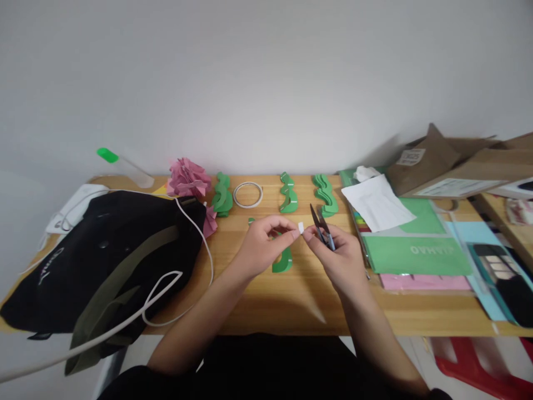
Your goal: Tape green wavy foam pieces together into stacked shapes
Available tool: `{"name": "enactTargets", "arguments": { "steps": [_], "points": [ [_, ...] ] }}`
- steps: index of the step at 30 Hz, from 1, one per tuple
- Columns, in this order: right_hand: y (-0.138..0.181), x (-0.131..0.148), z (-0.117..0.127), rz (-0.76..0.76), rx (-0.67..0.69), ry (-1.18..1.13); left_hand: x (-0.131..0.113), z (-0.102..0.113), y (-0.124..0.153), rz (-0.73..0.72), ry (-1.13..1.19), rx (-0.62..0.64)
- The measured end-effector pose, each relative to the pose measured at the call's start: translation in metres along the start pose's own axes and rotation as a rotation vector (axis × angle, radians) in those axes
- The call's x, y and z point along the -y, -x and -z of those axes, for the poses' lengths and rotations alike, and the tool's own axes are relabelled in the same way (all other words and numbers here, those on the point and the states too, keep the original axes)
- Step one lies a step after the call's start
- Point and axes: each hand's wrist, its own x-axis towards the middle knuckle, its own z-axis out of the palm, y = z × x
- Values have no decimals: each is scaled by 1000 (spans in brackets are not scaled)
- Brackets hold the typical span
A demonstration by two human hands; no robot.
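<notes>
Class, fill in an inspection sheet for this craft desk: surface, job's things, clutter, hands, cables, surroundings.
Surface: wooden table, bare in the front middle.
Job's things: small white piece pinched between both hands; green paper shape on the table under the left hand; snips.
Clutter: black bag, pink paper flower, tape ring, green cut-out stack, white tissue, green packet, cardboard box.
Hands: left hand pinches the white piece; right hand pinches it too and holds the snips.
Cables: white cord loops over the bag and off the front edge.
Surroundings: plain white wall.
</notes>
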Motion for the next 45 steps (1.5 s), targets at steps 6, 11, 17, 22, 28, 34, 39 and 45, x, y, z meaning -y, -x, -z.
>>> {"name": "enactTargets", "arguments": {
  "steps": [6,11,17,22,28,34,39,45],
  "points": [
    [0,-1,0,7,11,13,-1,0,1,-107,-106,4],
    [1,-3,0,-2,4,-3,0,-1,3,-295,-270,-31],
    [0,-4,-1,-17,-8,-67,4,-1,5,-534,-457,-69],
    [1,-5,-3,-88,6,-180,1,0,6,-675,-655,3],
    [1,-8,-1,-188,9,-297,-3,-1,8,-594,-511,3],
    [5,-9,-1,-173,134,-415,0,0,0,-190,140,-63],
    [8,-2,-3,-273,229,-399,2,0,-3,-42,340,-80],
    [9,3,-2,-314,292,-426,-1,0,-1,-39,348,-71]
  ]
}}
